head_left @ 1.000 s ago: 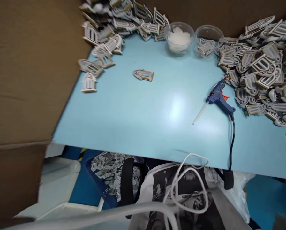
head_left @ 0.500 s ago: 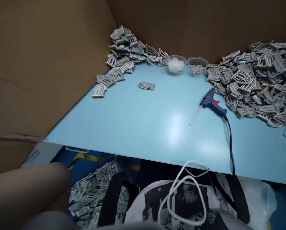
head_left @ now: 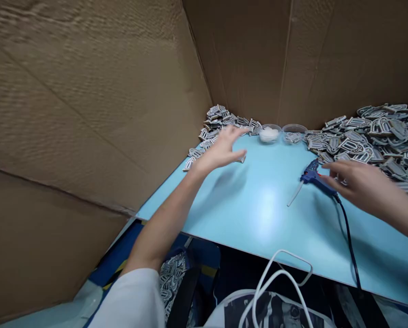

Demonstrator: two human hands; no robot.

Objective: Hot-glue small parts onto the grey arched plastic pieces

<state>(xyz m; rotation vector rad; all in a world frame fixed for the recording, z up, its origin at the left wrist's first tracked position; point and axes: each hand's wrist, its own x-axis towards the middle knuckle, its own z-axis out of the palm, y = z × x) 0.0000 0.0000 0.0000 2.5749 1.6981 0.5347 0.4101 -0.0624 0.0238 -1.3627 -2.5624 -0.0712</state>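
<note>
My left hand [head_left: 222,149] reaches over the far left of the table, its fingers spread and nothing in them. Just beyond its thumb a small grey arched piece [head_left: 241,159] lies partly hidden. A blue hot glue gun [head_left: 312,176] with a red trigger rests on its side, a clear glue stick poking out of its back end. Beside the gun's handle hovers my right hand [head_left: 359,183], thumb and fingers apart and not closed round it.
Piles of grey arched pieces [head_left: 378,136] cover the table's [head_left: 224,218] far right and back left. Two clear tubs [head_left: 269,135] stand at the back. Cardboard walls [head_left: 122,114] rise left and behind. A black cord [head_left: 350,241] runs off the front edge; a white cable [head_left: 282,273] loops below.
Both hands have come over the table, the left toward the lone piece and the right to the glue gun's handle. The view has tilted up and turned left.
</note>
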